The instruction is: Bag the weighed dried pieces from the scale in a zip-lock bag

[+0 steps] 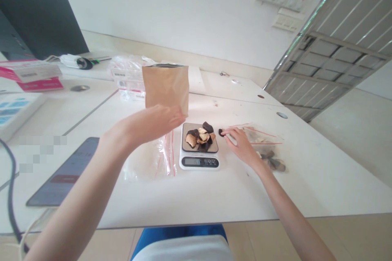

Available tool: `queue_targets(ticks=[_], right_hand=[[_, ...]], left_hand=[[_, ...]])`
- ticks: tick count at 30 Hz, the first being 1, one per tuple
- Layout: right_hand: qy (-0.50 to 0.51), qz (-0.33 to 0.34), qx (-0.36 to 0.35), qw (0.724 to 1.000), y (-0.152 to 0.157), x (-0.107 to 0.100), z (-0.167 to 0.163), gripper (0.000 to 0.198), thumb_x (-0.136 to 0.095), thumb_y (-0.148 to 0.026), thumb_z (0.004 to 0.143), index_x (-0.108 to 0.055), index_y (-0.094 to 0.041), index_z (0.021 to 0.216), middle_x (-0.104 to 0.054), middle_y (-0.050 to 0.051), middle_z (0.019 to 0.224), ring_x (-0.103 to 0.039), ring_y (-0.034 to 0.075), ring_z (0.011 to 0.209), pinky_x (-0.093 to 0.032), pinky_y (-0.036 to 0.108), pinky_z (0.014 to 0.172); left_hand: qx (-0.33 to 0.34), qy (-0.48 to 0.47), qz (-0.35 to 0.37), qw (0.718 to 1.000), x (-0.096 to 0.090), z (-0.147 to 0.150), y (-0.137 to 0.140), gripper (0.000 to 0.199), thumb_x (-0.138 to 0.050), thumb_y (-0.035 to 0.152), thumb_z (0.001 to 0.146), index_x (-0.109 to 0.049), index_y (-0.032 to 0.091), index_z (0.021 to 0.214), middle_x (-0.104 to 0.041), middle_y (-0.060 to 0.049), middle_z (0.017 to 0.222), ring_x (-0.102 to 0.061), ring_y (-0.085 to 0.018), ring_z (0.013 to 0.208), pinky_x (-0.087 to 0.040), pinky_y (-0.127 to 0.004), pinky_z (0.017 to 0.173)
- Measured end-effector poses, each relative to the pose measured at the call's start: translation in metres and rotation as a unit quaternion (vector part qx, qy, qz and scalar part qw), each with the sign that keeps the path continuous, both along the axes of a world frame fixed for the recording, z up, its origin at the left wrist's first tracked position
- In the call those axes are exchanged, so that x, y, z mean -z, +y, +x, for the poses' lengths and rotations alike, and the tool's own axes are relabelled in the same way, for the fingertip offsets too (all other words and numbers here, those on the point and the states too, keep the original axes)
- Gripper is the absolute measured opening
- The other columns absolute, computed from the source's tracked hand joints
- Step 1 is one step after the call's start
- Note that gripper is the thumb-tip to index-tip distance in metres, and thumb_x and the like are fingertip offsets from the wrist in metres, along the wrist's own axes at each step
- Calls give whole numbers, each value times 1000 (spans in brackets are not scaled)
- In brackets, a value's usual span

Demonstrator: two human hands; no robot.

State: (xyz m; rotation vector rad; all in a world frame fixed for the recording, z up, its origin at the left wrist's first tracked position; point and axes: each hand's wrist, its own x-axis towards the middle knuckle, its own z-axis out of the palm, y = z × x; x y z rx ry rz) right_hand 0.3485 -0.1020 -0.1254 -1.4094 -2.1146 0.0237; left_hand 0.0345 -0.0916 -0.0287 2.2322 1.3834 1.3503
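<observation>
you've got a dark flat monitor (36,16) back left on the white tabletop (321,171), with pink and white flat boxes (33,75) in front of it. a dark phone-like slab (65,173) lies near the front edge, black cable (10,195) beside it. grey metal gate (343,49) on the right, white wall switches (283,4) above.

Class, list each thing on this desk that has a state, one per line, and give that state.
Brown paper bag: upright, top open.
Scale: loaded with dried pieces, display lit.
Left hand: open, at the bag.
Right hand: pinching a dark piece.
</observation>
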Motion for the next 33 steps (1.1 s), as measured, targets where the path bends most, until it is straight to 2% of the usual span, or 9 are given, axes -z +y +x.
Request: queue_targets(ticks=[3,6,11,14,18,21,24,28,33], right_hand=[[7,1,-11,1000,-5,1,-1,19,-44,-24,90,-62,-21,96,-63,9,101,-56,25,103,-42,46,93],[9,-4,-31,999,-12,0,-5,18,-44,-22,90,-62,-22,95,-63,9,102,-57,24,103,-43,45,93],[13,-10,-59,998,-24,-11,-22,18,-45,-18,90,-63,-22,92,-63,7,102,-57,23,101,-43,45,93],[45,-9,-84,995,-29,-26,-40,17,-46,-18,91,-63,-21,91,-63,7,101,-57,22,100,-43,43,92],[119,-71,-124,983,-38,-50,-72,16,-46,-27,93,-60,-22,99,-63,6,104,-57,19,101,-44,38,92],[209,-167,-140,953,-41,-61,-99,27,-50,-40,90,-52,-23,111,-62,6,107,-60,16,92,-51,32,78],[300,-245,-155,909,-34,-61,-120,35,-57,-47,84,-47,-23,108,-62,3,94,-61,14,75,-50,26,60],[407,-286,-132,857,-18,-57,-122,30,-60,-46,81,-47,-22,94,-56,-6,65,-50,8,49,-43,22,48],[323,-352,-145,867,-23,-59,-85,40,-50,-54,86,-49,-21,107,-64,3,88,-62,14,73,-51,28,63]], left_hand=[[23,207,-113,971,60,-20,-6,36,-50,49,81,-68,21,96,-69,-11,108,-58,-33,114,-44,-49,95],[9,248,-143,958,109,-29,-19,45,-45,45,85,-64,13,111,-56,-21,131,-46,-38,127,-39,-55,100],[24,329,-81,941,149,-31,-30,47,-27,39,94,-65,15,110,-48,-19,140,-37,-33,135,-31,-54,107],[-2,276,-95,957,144,-29,-31,46,-28,40,94,-61,18,117,-52,-15,138,-42,-29,132,-32,-48,109],[-67,89,-119,987,109,-10,-45,56,-34,49,92,-39,20,140,-50,-12,140,-44,-28,131,-39,-45,104],[-11,-9,-66,998,88,11,-57,58,-37,48,92,-32,22,144,-51,-12,139,-48,-27,128,-43,-41,99],[51,-39,-7,998,82,27,-59,54,-43,45,91,-38,24,141,-55,-10,135,-55,-26,120,-45,-39,97],[2,-131,59,990,82,35,-52,35,-40,38,94,-55,23,122,-65,-9,120,-62,-22,110,-48,-36,93],[-20,-255,20,966,82,33,-42,34,-34,39,96,-63,22,105,-64,-6,121,-57,-20,116,-42,-36,101]])
